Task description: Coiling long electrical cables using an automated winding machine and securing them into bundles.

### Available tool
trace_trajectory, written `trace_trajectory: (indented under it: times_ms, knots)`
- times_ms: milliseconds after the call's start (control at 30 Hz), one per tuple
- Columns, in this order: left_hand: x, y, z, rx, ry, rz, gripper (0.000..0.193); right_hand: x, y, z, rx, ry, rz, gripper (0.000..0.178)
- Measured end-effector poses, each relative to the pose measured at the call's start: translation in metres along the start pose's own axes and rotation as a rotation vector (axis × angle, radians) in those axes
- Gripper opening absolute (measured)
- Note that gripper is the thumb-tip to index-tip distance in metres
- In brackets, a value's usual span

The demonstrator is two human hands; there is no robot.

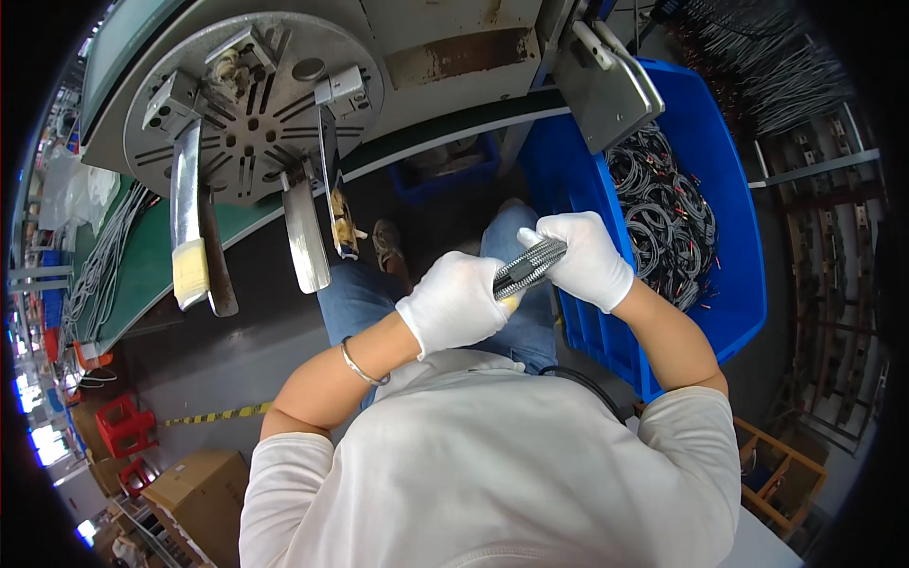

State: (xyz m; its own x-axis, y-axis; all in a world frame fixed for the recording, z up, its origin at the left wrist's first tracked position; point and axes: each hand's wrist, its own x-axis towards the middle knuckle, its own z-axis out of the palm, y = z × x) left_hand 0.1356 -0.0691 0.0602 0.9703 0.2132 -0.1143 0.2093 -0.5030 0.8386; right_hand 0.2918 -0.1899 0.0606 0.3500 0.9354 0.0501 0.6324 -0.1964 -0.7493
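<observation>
Between my two white-gloved hands is a bundle of grey braided cable, held above my lap. My left hand is closed around its lower left end. Around the upper right end, my right hand is closed, with the thumb along the bundle. A bit of yellow shows under the bundle beside my left hand. Left of my hands stands a round slotted metal disc with several curved metal arms. One metal arm has yellow wrapping at its tip; another arm is bare.
A big blue bin at my right holds many coiled cables. A metal plate juts over its edge. More cables lie on the green bench at the left. Behind lie a cardboard box and a red stool.
</observation>
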Motion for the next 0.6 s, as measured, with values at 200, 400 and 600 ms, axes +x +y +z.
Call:
trace_trajectory:
  times_ms: [200, 400, 600]
  knots:
    - [0.02, 0.0, -0.006, -0.155, 0.03, -0.037, 0.022, 0.014, -0.005, -0.015, -0.331, 0.071, -0.144, 0.021]
    - [0.043, 0.022, -0.019, 0.308, -0.073, 0.165, 0.021, 0.016, -0.039, -0.023, -0.713, -0.043, -0.358, 0.036]
    - [0.038, 0.069, -0.028, 0.457, -0.1, -0.036, 0.021, 0.006, -0.04, -0.041, -0.651, -0.044, -0.319, 0.044]
